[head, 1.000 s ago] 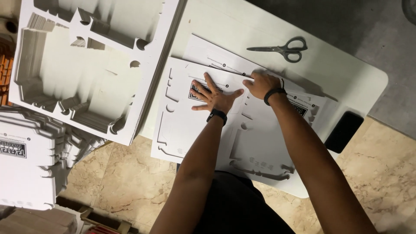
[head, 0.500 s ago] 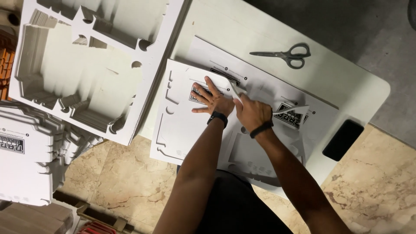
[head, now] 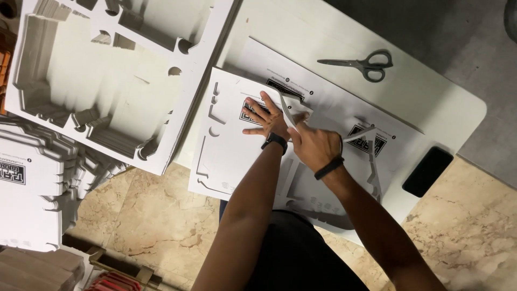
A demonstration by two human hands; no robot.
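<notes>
Both forearms are bare, with no sleeves in view. The left hand (head: 267, 119) has a black watch (head: 275, 141) strapped round the wrist, its band fairly broad. The right hand (head: 314, 145) wears a thin black band (head: 329, 167) round the wrist, narrower than the watch. No rings or gloves show on either hand. Below the arms, dark, near-black clothing (head: 301, 258) covers the body

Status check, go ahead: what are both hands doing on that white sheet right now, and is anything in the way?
Left hand flat on the white sheet, pinning it. Right hand pinching a cut strip, lifting it. Scissors and phone lie apart, nothing blocking.
</notes>
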